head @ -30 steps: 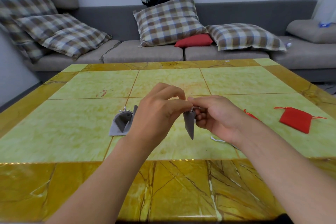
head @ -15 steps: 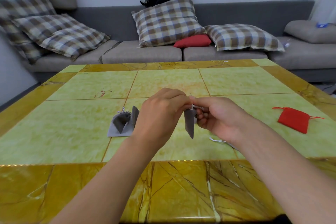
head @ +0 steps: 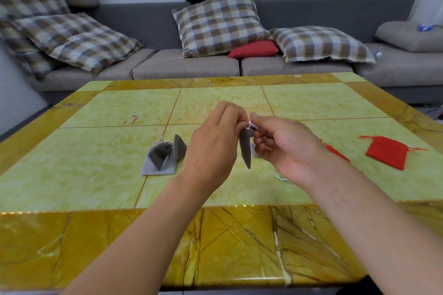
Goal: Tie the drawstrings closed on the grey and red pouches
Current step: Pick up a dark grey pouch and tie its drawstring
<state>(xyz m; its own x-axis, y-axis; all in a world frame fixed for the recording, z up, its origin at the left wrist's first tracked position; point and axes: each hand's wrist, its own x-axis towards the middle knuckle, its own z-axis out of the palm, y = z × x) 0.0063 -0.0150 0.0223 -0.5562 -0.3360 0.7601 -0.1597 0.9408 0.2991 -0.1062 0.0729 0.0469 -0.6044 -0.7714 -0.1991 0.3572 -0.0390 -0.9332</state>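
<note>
Centrally, both hands [head: 249,143] pinch grey pouch [head: 245,148] aloft.

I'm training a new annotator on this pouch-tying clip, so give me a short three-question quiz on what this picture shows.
1. True or false: the grey pouch held up between the left hand and right hand rests flat on the table.
2. Where is the fully visible red pouch? A) on the sofa B) on the table, right of the hands C) in the left hand
3. Fill in: the white ___ is pinched at the pouch's top.

Key: 1 false; 2 B; 3 drawstring
</note>
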